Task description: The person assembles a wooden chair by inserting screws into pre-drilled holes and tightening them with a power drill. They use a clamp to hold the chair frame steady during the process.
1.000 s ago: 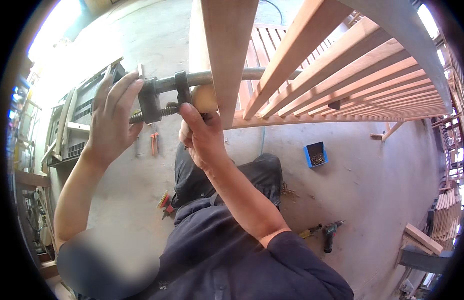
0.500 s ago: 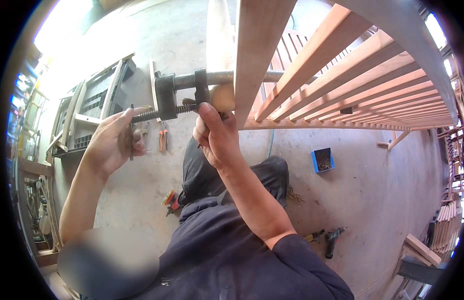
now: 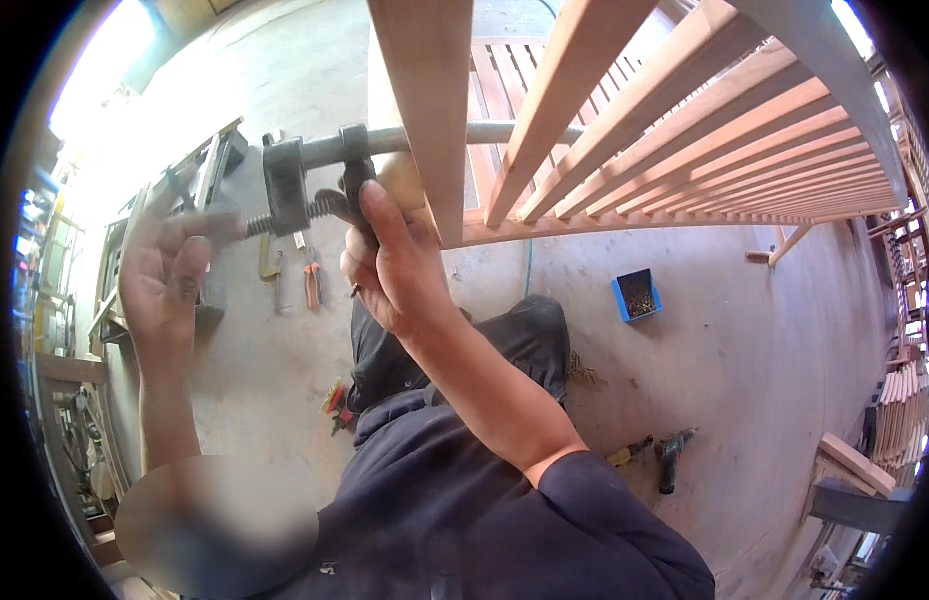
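A bar clamp (image 3: 285, 185) with a dark screw and a long metal pipe lies across the wooden slatted frame (image 3: 430, 120). My right hand (image 3: 399, 255) is closed around the clamp's dark sliding jaw, thumb on top, next to the frame's end rail. Below those fingers a small dark tip pokes out; what it belongs to is hidden. At the outer end of the screw is my left hand (image 3: 164, 275), its fingers smeared by motion, so their grip on the screw's handle cannot be made out. A pale rounded wooden piece (image 3: 396, 178) sits between jaw and rail.
On the concrete floor are orange-handled pliers (image 3: 311, 287), a blue box of small hardware (image 3: 636, 296), a cordless drill (image 3: 670, 458) and a red-and-yellow tool (image 3: 334, 405). Dark crates with wooden pieces (image 3: 209, 185) stand at left. Wooden strips (image 3: 896, 425) are stacked at far right.
The clamp and frame have shifted left in view. My left hand has turned, its fingers now blurred at the screw's end. My right hand keeps hold of the jaw.
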`<action>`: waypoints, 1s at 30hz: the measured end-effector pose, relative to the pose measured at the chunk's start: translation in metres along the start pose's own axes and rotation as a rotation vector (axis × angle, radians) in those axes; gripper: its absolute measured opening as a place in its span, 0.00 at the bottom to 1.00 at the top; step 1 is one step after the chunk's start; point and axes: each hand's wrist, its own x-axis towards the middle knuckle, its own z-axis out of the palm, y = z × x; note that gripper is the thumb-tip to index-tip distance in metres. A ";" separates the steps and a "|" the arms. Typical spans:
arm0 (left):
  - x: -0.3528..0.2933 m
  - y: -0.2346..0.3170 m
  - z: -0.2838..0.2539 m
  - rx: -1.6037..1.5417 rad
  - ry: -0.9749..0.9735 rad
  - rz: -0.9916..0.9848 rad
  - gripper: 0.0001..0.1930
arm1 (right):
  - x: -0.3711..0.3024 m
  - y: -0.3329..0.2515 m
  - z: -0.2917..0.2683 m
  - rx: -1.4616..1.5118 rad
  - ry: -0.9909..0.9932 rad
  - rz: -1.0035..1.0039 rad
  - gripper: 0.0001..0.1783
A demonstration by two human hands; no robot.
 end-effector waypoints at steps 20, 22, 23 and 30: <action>0.121 -0.067 0.046 1.375 -0.085 0.593 0.35 | -0.052 -0.020 -0.072 -0.406 0.002 -0.013 0.24; 0.113 -0.060 0.052 1.338 -0.197 0.381 0.37 | -0.067 -0.045 -0.089 -0.352 0.011 -0.224 0.27; 0.105 -0.052 0.053 1.347 -0.202 0.415 0.39 | -0.071 -0.055 -0.087 -0.373 0.042 -0.342 0.28; 0.068 -0.005 0.092 0.566 -0.379 0.273 0.71 | -0.078 -0.104 -0.104 -0.708 0.350 -0.676 0.39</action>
